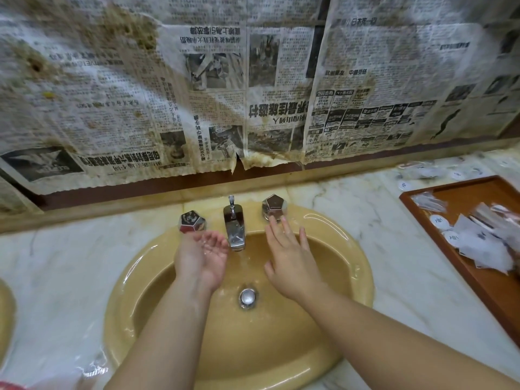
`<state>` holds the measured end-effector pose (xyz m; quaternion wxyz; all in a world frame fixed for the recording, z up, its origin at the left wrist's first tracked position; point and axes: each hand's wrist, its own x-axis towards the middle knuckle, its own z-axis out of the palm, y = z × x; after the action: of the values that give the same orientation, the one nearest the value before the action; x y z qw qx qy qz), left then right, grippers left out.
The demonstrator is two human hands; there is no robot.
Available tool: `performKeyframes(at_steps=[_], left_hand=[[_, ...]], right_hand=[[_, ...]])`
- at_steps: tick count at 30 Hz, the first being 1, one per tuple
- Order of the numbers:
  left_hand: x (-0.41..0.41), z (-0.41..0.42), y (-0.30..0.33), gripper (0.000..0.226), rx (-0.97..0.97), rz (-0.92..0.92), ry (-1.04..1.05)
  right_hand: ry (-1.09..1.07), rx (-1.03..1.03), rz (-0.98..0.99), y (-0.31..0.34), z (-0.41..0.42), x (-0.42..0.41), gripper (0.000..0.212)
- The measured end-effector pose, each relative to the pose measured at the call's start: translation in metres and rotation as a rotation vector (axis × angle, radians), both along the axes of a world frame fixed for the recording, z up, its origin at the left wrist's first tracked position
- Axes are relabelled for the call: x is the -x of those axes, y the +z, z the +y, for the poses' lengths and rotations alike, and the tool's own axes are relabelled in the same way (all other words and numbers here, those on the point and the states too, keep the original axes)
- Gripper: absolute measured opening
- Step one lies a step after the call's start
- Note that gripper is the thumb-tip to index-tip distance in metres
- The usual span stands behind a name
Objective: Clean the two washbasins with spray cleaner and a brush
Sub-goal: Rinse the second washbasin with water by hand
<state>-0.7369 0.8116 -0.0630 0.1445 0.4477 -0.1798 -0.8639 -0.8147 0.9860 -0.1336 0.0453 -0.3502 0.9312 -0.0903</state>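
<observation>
Two washbasins are the subject; I see one whole, the mustard-yellow oval ceramic washbasin (349,266) sunk in the white marble counter (394,249), and only a yellow sliver of the second basin (4,311) at the far left edge. Over the full basin, my left hand (204,257) is cupped palm-up, holding nothing, just left of the chrome spout (234,229). My right hand (292,263) lies flat and spread, gripping nothing, its fingertips (277,223) reaching the right faceted chrome tap handle (274,208). A matching left tap handle (192,221) stands left of the spout; the round chrome drain plug (247,297) sits below it. The bowl looks wet and glossy, so I judge this basin to be at rinsing, near done; the second basin's state is unknowable. No spray bottle or brush is visible. Whether water runs is hard to make out. Right of the basin a brown wooden tray (484,280) is cut off; stained newspaper (253,80) covers the wall behind.
</observation>
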Motion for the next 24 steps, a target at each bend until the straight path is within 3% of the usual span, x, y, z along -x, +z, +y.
performKeyframes(at_steps=[5, 10, 16, 18, 21, 24], left_hand=[[0.066, 0.018, 0.056, 0.029, 0.283, 0.097, -0.219], [0.087, 0.035, 0.034, 0.031, 0.433, -0.058, -0.465], [0.043, 0.010, 0.011, 0.028, 0.904, -0.233, -0.181], [0.032, 0.011, -0.004, 0.025, 0.775, -0.287, -0.093], [0.030, 0.016, -0.032, 0.024, 0.388, -0.340, -0.096], [0.030, 0.017, -0.051, 0.026, -0.043, -0.155, -0.139]], right_hand=[[0.039, -0.042, 0.120, 0.019, -0.031, 0.035, 0.083], [0.026, -0.139, 0.158, 0.004, -0.027, 0.041, 0.078], [-0.086, -0.091, 0.109, 0.011, -0.035, 0.049, 0.084], [-0.101, -0.095, 0.076, 0.009, -0.033, 0.043, 0.081], [-0.109, -0.057, 0.017, -0.002, -0.018, 0.019, 0.076], [-0.116, 0.009, -0.047, -0.010, -0.001, 0.001, 0.073]])
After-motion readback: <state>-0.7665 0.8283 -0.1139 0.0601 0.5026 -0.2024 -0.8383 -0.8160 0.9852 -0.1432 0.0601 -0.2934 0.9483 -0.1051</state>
